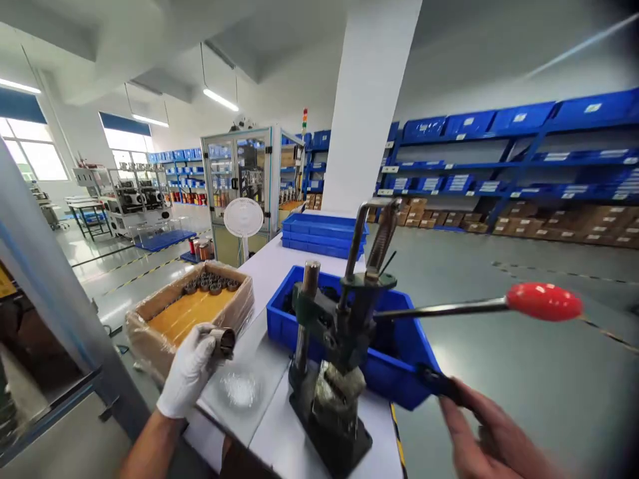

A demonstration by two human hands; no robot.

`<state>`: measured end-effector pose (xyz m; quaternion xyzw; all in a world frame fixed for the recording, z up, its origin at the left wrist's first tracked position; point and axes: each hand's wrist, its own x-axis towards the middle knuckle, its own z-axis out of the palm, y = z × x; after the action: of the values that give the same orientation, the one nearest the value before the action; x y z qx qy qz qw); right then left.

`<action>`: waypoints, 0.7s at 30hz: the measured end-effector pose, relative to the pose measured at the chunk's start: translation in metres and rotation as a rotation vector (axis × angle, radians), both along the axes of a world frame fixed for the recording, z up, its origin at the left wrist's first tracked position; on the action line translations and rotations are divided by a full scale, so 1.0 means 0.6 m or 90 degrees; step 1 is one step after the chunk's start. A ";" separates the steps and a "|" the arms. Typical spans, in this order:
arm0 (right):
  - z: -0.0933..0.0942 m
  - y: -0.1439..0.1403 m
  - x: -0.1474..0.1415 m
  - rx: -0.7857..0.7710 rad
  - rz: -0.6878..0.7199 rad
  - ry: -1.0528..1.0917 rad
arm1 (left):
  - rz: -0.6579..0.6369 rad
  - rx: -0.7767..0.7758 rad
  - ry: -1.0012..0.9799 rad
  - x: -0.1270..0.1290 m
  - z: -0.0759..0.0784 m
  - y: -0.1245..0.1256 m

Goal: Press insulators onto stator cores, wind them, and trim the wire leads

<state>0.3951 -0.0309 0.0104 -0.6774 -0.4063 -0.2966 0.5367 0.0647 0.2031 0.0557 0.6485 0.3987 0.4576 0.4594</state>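
My left hand (188, 370), in a white glove, holds a small metal cylinder part (224, 341) above the white table (272, 426), beside a plastic-lined cardboard box (150, 332) with several similar parts at its far end. My bare right hand (486, 436) is at the lower right, blurred, its fingers on a dark handle (436, 382) near the corner of a blue bin (394, 379). A hand press (334, 346) stands between my hands; its lever, tipped with a red knob (544, 301), points right.
Stacked blue trays (324, 233) lie at the table's far end by a white pillar (369, 100). A small white fan (243, 217) and a glass-walled machine (249, 173) stand behind. Blue shelving with cartons (509, 166) lines the right wall. A grey post (44, 279) rises at left.
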 end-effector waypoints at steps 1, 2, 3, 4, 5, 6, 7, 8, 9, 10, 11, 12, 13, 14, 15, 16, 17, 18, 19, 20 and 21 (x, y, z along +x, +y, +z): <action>0.007 -0.008 -0.039 0.012 0.090 -0.051 | -0.057 -0.090 -0.102 0.000 -0.012 -0.042; 0.018 -0.008 -0.079 0.009 0.220 -0.103 | -0.115 -0.189 -0.213 0.001 -0.020 -0.081; 0.032 0.000 -0.117 0.009 0.357 -0.129 | -0.166 -0.280 -0.316 0.001 -0.025 -0.116; 0.046 0.013 -0.153 0.012 0.470 -0.135 | -0.205 -0.348 -0.394 0.000 -0.027 -0.146; 0.057 0.029 -0.188 0.014 0.554 -0.133 | -0.231 -0.378 -0.436 -0.003 -0.028 -0.171; 0.064 0.044 -0.220 0.023 0.623 -0.130 | -0.243 -0.372 -0.457 -0.007 -0.028 -0.193; 0.068 0.056 -0.250 0.031 0.670 -0.127 | -0.249 -0.341 -0.455 -0.014 -0.028 -0.212; 0.067 0.065 -0.276 0.040 0.702 -0.126 | -0.246 -0.292 -0.432 -0.022 -0.029 -0.228; 0.064 0.070 -0.299 0.048 0.727 -0.129 | -0.235 -0.238 -0.392 -0.032 -0.032 -0.242; 0.059 0.072 -0.317 0.051 0.749 -0.134 | -0.217 -0.189 -0.343 -0.041 -0.035 -0.253; 0.053 0.071 -0.330 0.050 0.774 -0.140 | -0.189 -0.151 -0.291 -0.050 -0.040 -0.264; 0.047 0.068 -0.339 0.042 0.803 -0.147 | -0.157 -0.130 -0.247 -0.059 -0.044 -0.273; 0.042 0.066 -0.343 0.028 0.836 -0.153 | -0.127 -0.121 -0.218 -0.066 -0.048 -0.281; 0.037 0.063 -0.344 0.012 0.865 -0.159 | -0.101 -0.119 -0.205 -0.072 -0.052 -0.288; 0.034 0.061 -0.342 -0.003 0.883 -0.163 | -0.087 -0.123 -0.204 -0.077 -0.054 -0.295; 0.033 0.059 -0.339 -0.015 0.886 -0.164 | -0.086 -0.128 -0.209 -0.080 -0.056 -0.300; 0.032 0.058 -0.335 -0.025 0.879 -0.165 | -0.092 -0.131 -0.218 -0.083 -0.057 -0.305; 0.033 0.057 -0.331 -0.033 0.867 -0.169 | -0.100 -0.131 -0.227 -0.085 -0.057 -0.309; 0.034 0.057 -0.328 -0.040 0.856 -0.177 | -0.106 -0.131 -0.233 -0.086 -0.057 -0.312; 0.036 0.057 -0.325 -0.045 0.850 -0.191 | -0.108 -0.131 -0.235 -0.087 -0.057 -0.314; 0.039 0.057 -0.323 -0.047 0.850 -0.205 | -0.107 -0.132 -0.234 -0.087 -0.057 -0.315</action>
<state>0.2012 0.0032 0.0335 -0.2475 -0.8210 0.0147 0.5142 0.0126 0.0143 0.0216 0.5343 0.2977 0.4849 0.6252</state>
